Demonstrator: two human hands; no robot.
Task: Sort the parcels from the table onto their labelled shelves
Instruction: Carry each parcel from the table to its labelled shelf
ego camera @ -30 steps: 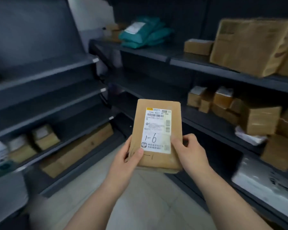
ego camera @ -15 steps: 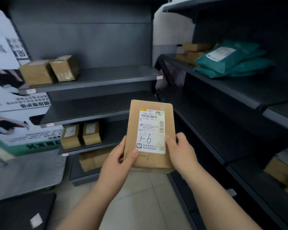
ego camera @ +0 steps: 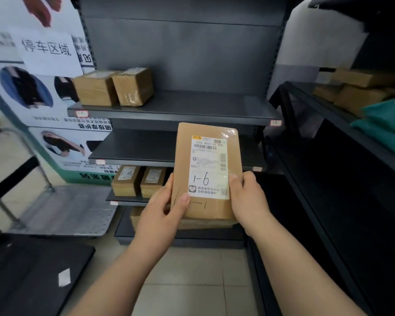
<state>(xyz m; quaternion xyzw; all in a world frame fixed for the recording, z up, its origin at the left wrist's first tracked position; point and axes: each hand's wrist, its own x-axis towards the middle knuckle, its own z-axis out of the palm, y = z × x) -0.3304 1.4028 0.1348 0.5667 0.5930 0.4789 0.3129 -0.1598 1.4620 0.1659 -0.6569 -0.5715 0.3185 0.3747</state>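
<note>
I hold a flat brown cardboard parcel [ego camera: 203, 160] upright in front of me, its white label hand-marked "1-6". My left hand [ego camera: 160, 213] grips its lower left edge with the thumb on the face. My right hand [ego camera: 249, 199] grips its lower right edge. Behind it stands a dark grey shelf unit [ego camera: 180, 110] with small tags on the shelf fronts. Two brown boxes [ego camera: 114, 87] sit at the left of its upper shelf, and two smaller labelled boxes [ego camera: 139, 181] stand on a lower shelf.
A second dark shelf unit [ego camera: 342, 142] runs along the right, holding brown boxes [ego camera: 360, 87] and teal mailer bags [ego camera: 385, 124]. At the left stand a metal platform trolley [ego camera: 62, 210], a printed poster wall [ego camera: 32, 87] and a black surface [ego camera: 32, 274]. Tiled floor [ego camera: 192, 281] lies below.
My view has swung left from the right-hand shelves to face the grey shelf unit head on. Both hands keep the same hold on the parcel.
</note>
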